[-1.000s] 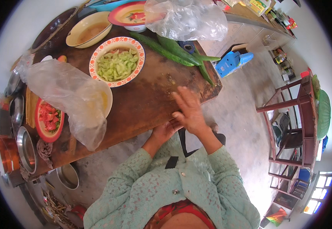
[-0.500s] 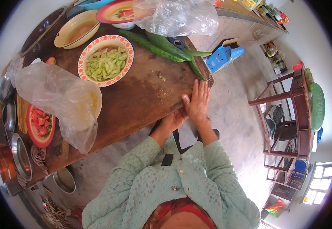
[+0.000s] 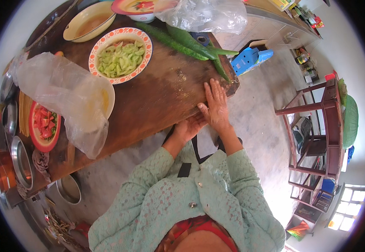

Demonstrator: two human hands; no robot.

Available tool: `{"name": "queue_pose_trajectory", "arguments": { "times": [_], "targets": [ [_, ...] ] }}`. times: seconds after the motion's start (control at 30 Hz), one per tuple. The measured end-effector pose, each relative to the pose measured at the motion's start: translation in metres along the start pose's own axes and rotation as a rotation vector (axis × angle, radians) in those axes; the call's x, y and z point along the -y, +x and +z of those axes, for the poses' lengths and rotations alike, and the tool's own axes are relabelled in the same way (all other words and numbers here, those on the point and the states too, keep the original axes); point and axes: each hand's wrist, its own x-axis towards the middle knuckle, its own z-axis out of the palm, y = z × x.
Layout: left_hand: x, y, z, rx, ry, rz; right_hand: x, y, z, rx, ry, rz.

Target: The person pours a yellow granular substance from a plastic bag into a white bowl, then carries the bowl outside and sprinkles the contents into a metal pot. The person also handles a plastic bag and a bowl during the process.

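My right hand (image 3: 217, 108) lies flat on the brown wooden table (image 3: 157, 90) near its right corner, fingers stretched out and holding nothing. Just below it, at the front edge, my left hand (image 3: 188, 129) is turned palm up, fingers extended toward the right hand's heel and partly hidden by it. Yellowish crumbs (image 3: 181, 75) are scattered on the wood beyond my hands. Green cucumbers (image 3: 182, 44) lie at the far right of the tabletop, one tip close to my right fingertips. A bowl with an orange-patterned rim (image 3: 92, 56) holds chopped pale-green pieces (image 3: 121, 59).
A clear plastic bag (image 3: 56, 90) partly covers a dish at left, beside a red-rimmed plate (image 3: 48, 148) of chopped red pieces. A cream basin (image 3: 71, 34) and another plastic bag (image 3: 203, 14) sit at the back. Right of the table stand a blue box (image 3: 246, 61) and wooden furniture (image 3: 331, 113).
My right hand has slid slightly left, away from the table corner and the cucumber tip. My left hand stays close below it. The whole view has shifted a little.
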Motion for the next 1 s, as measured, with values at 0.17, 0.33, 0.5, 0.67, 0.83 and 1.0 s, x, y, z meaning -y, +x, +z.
{"name": "queue_pose_trajectory", "arguments": {
  "times": [0.17, 0.33, 0.5, 0.67, 0.83, 1.0],
  "targets": [
    [0.004, -0.003, -0.027, 0.092, -0.046, 0.169, 0.044, -0.033, 0.006, 0.059, 0.140, -0.102],
    [-0.003, -0.019, -0.033, 0.311, 0.292, 0.259, 0.055, -0.032, -0.004, 0.115, 0.355, -0.250],
    [-0.017, -0.030, 0.010, -0.100, 0.044, 0.027, 0.024, 0.019, 0.000, -0.001, 0.196, 0.064],
    [-0.020, -0.030, -0.015, 0.421, -0.289, -0.008, 0.044, 0.013, 0.006, 0.122, 0.005, -0.111],
    [-0.018, -0.053, 0.005, -0.100, 0.176, 0.357, 0.079, -0.028, 0.008, 0.152, 0.124, -0.173],
    [-0.033, -0.068, 0.010, 0.042, -0.072, 0.159, 0.079, -0.032, -0.001, 0.135, 0.265, -0.203]
  ]
}}
